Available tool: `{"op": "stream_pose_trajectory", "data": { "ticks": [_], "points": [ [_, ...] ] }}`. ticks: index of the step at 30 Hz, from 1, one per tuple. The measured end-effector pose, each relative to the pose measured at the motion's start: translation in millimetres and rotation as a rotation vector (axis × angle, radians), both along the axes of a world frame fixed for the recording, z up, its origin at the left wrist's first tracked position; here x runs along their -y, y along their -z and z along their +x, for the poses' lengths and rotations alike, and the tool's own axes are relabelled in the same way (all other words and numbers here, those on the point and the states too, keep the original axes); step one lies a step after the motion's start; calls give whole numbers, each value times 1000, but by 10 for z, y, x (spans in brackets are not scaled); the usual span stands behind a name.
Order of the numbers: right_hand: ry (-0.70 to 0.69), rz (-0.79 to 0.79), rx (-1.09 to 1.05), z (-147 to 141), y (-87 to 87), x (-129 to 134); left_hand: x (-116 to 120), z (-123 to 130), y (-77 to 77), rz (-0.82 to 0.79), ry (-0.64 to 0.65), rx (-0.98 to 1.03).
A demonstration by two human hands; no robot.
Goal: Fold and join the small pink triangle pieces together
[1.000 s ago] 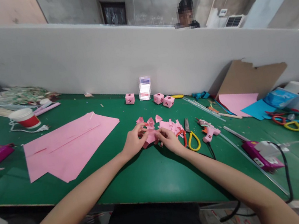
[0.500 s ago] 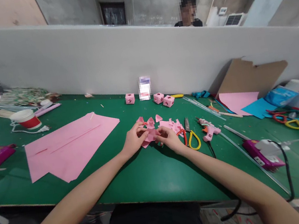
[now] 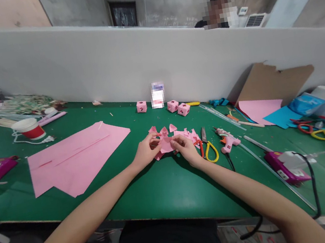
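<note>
A small pink paper piece (image 3: 166, 145) is pinched between my left hand (image 3: 147, 152) on its left edge and my right hand (image 3: 185, 149) on its right edge. Behind my fingers lie small folded pink pieces (image 3: 172, 127). Pink scraps (image 3: 187, 135) are heaped just beyond my right hand, beside scissors with red and yellow handles (image 3: 211, 151). Further back sit three pink paper cubes with cut-out holes, one on the left (image 3: 141, 107) and two together on the right (image 3: 183, 109).
Large pink sheets (image 3: 78, 161) lie on the green table (image 3: 169, 195) at the left, near a red and white cup (image 3: 29, 130). A pink glue gun (image 3: 230, 142) and a purple power strip (image 3: 287, 168) are at the right. Behind the partition (image 3: 92, 62) is a person (image 3: 218, 9).
The pink piece between my hands now shows a broader, flatter face, and my right hand has shifted slightly right. The person behind the partition has moved right.
</note>
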State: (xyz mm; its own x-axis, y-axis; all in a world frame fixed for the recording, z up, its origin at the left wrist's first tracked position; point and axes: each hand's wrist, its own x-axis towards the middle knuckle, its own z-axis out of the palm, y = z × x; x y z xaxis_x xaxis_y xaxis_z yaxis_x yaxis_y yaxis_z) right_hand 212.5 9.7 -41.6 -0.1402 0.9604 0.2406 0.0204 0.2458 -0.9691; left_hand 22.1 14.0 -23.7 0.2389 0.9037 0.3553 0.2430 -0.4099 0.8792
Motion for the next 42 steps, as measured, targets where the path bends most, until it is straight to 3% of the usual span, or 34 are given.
{"op": "stream_pose_trajectory", "data": {
  "ticks": [6, 13, 18, 31, 38, 42],
  "points": [
    [32, 96, 108, -15, -31, 27, 52, 4, -48, -32, -33, -76],
    [165, 337, 187, -14, -9, 111, 54, 38, -35, -208, 10, 62],
    [90, 476, 388, 11, -54, 142, 64, 43, -56, -223, -11, 115],
    [86, 383, 386, -38, -139, 181, 44, 25, -31, -268, 70, 133],
    [94, 247, 302, -29, -103, 139, 51, 9, -50, -220, 30, 110],
    [23, 261, 328, -26, -125, 145, 57, 9, -67, -226, 37, 95]
  ]
}}
